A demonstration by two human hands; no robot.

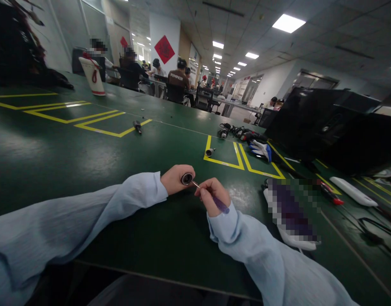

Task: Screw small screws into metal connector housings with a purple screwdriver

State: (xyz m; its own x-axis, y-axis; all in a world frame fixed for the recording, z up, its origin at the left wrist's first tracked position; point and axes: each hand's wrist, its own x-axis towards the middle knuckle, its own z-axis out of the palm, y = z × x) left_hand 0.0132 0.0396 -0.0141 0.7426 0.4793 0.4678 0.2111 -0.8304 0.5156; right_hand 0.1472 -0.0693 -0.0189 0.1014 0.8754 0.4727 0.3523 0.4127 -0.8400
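Above the green table, my left hand point(177, 179) is closed around a small round metal part point(186, 179) with a shiny rim and dark hollow middle. Its exact kind is not clear. In my right hand point(214, 195) is a slim screwdriver point(221, 205) with a translucent purple handle, gripped between thumb and fingers. The thin metal shaft points left, and its tip meets or nearly meets the round part's lower right edge. Beyond the hands, a small metal fitting point(209, 152) lies within a yellow-taped square. Another dark fitting point(137, 127) rests farther left.
A white cup-like container point(92, 76) stands at the back left. To the right lie a white-and-blue glove point(261, 150), dark tools point(224, 131), a red-and-black tool point(331, 193), a white bar point(353, 191) and a partly blurred white device point(299, 243). Seated people work at tables behind.
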